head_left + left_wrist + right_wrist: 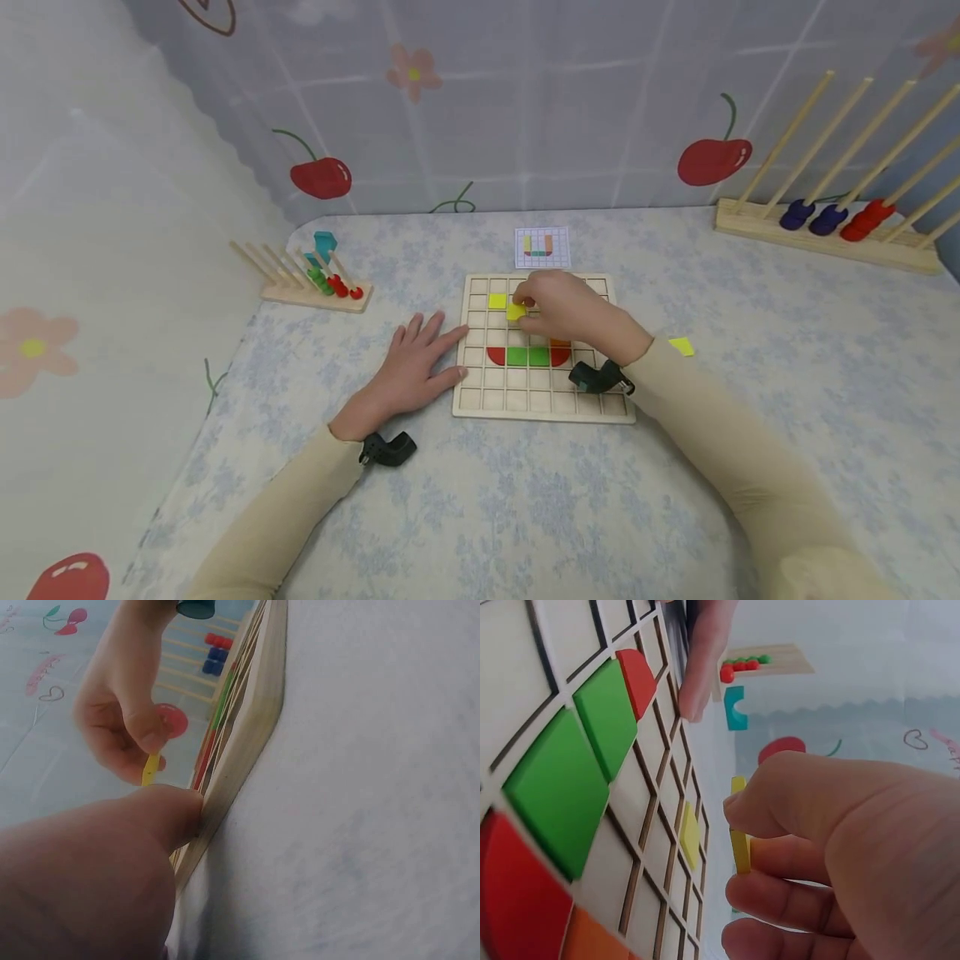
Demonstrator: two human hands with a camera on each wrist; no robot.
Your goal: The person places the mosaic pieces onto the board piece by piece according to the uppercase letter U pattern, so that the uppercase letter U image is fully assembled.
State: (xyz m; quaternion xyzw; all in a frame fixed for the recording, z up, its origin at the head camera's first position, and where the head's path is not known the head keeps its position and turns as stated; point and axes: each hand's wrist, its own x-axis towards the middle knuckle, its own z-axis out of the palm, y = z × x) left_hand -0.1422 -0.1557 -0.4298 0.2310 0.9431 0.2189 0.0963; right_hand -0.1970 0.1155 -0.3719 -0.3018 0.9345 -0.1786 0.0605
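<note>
My right hand [564, 307] pinches a yellow square tile [739, 832] between thumb and fingers, held just above the wooden grid board [480, 400]. One yellow tile [497, 301] lies in a cell at the board's upper left. Lower down sit two green tiles [606, 716] side by side, with a rounded red tile [496, 356] at their left and another red tile [559, 357] at their right. An orange tile [592, 941] adjoins the right red one, partly hidden by my right hand. With fingers spread, my left hand [411, 367] rests on the table, fingertip and thumb touching the board's left edge.
Behind the board lies a pattern card [542, 247] with a coloured U shape. A loose yellow tile [681, 346] is right of the board, beside my right sleeve. A small bead stand [315, 292] and teal blocks [325, 244] stand left; a larger bead stand [825, 237] stands back right.
</note>
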